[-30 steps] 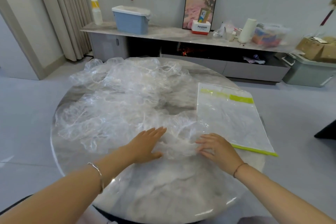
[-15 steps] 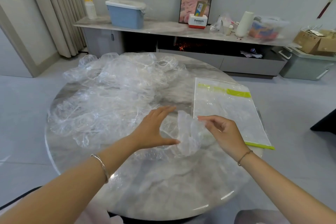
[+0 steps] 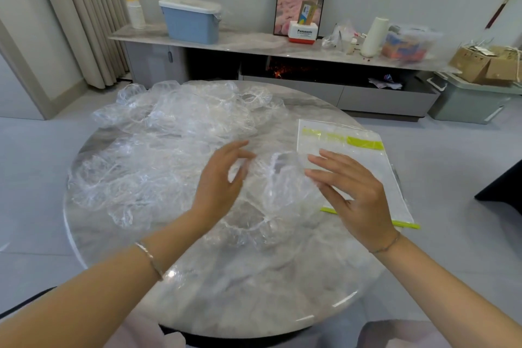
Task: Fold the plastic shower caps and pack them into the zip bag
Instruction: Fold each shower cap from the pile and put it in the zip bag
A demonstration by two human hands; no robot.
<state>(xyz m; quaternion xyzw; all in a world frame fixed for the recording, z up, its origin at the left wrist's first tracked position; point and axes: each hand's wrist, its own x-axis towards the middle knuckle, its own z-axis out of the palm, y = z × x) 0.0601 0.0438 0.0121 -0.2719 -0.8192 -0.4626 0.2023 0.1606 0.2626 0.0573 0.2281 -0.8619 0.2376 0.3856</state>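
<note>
- The step in hand looked to be the fold of a single shower cap [image 3: 278, 178], which stood crumpled and partly raised off the round marble table [image 3: 254, 291], near the middle, between the two hands.
- The left hand [image 3: 220, 181] was on the cap's left with its fingers loosely spread and lightly bent, pinching nothing that could be seen.
- The right hand [image 3: 358, 195] was on the cap's right with straight, parted fingers pointing left, over the near-left corner of the zip bag [image 3: 333, 133].
- Whether either hand actually touched the clear film could not be told.
- The zip bag lay flat on the right side of the table, just beside the cap, with its lime strip at the far end. It appeared to hold no caps yet.
- A large heap of unfolded caps [image 3: 169, 155] covered the left and far parts of the table, so the task seemed to be at its very start.
- The next move probably called for bringing the palms together to flatten the cap and press the air out before folding. The slippery film would likely spring back.
- The only legible writing was "Panasonic" on a white-and-red box [image 3: 303, 32] on the far sideboard [image 3: 254, 42]. The smaller line under it, and any print on the bag's strip, were too blurred to read.
</note>
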